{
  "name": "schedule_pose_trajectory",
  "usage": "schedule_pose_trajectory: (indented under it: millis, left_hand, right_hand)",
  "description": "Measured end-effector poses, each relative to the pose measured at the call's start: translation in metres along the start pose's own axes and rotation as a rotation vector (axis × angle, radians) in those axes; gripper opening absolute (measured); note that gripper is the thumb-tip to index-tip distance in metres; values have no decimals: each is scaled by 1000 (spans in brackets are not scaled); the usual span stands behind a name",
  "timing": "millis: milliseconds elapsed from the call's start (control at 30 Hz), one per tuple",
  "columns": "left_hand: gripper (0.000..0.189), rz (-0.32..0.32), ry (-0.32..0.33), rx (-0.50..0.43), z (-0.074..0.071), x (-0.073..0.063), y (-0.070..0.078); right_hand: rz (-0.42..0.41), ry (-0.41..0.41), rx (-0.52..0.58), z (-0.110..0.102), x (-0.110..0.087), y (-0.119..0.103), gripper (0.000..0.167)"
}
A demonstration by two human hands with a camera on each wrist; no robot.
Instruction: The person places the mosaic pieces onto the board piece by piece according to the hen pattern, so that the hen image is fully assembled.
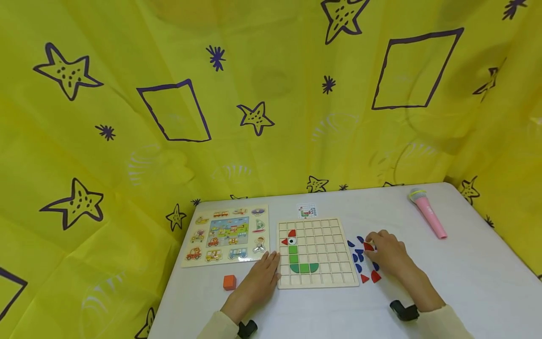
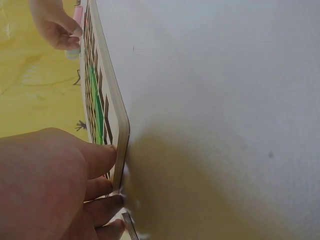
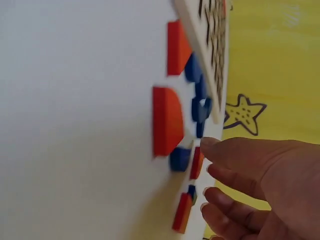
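My left hand (image 1: 263, 277) rests with extended fingers along the left edge of a wooden grid board (image 1: 334, 254). Its thumb touches the board's corner edge in the left wrist view. Red, white and green pieces form a bird's head, neck and belly on the grid; one green square (image 1: 293, 258) is in the neck. Right of the board, my right hand (image 1: 387, 254) hovers low over loose pieces, fingers slightly bent. Its thumb tip is right by a red piece (image 3: 196, 162), with nothing seen between thumb and fingers. Blue half-round pieces (image 1: 359, 268) and a red quarter-round piece (image 1: 375, 276) lie around it.
A vehicle picture puzzle (image 1: 199, 240) lies left of the board, with an orange cube (image 1: 229, 282) in front of it. Behind the board is a small bird picture card (image 1: 306, 211). A pink toy microphone (image 1: 429, 216) lies at the back right, near the yellow curtain (image 1: 279, 155).
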State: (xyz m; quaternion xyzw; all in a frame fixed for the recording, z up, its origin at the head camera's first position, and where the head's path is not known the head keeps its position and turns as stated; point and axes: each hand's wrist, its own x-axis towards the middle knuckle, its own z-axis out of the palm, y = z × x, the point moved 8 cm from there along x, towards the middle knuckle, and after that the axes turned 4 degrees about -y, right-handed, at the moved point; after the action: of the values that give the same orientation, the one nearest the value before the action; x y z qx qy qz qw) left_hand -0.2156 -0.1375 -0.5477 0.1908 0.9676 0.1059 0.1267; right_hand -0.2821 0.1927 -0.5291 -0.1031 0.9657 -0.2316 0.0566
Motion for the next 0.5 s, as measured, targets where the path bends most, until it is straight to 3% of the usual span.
schedule_pose_trajectory:
  millis: [267, 500]
  left_hand:
    - [59, -5, -5, -14, 0, 0, 0]
    - [59, -7, -4, -28, 1, 1, 0]
  right_hand:
    - [-1, 0, -10, 2, 7, 8, 22]
    - [1, -23, -8, 5, 10, 8, 25]
